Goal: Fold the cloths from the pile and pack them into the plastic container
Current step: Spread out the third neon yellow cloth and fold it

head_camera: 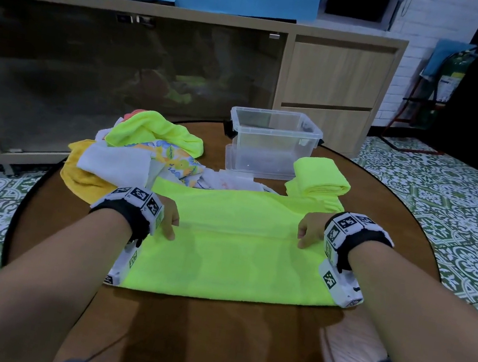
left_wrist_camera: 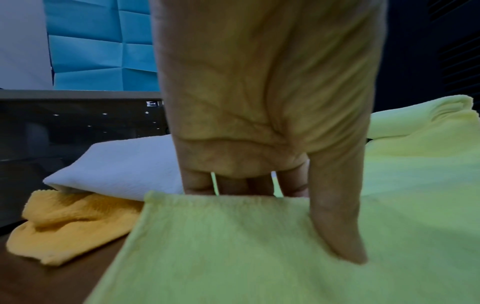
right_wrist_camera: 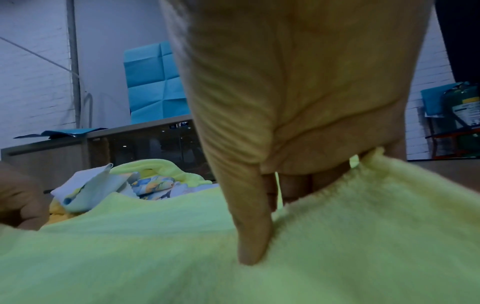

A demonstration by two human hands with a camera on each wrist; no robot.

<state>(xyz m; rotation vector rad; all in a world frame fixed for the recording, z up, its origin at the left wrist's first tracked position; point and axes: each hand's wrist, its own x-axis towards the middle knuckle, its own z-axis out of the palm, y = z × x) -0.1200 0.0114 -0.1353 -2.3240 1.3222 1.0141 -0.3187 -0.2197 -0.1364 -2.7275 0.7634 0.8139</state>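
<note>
Both hands grip one neon-yellow cloth [head_camera: 231, 241] spread flat at table centre. The left hand [head_camera: 168, 216] pinches the folded edge at 9 o'clock, thumb on top, fingers curled behind the hem. The right hand [head_camera: 310, 232] pinches the same edge at 3 o'clock in mirrored pose. Both forearms extend forward, palms down. One folded neon-yellow cloth [head_camera: 320, 176] lies at 1 o'clock. One clear plastic container [head_camera: 271, 142], open-topped, stands at 12 o'clock. One pile of unfolded cloths [head_camera: 139, 153] lies at 11 o'clock on the round wooden table [head_camera: 209, 331].
</note>
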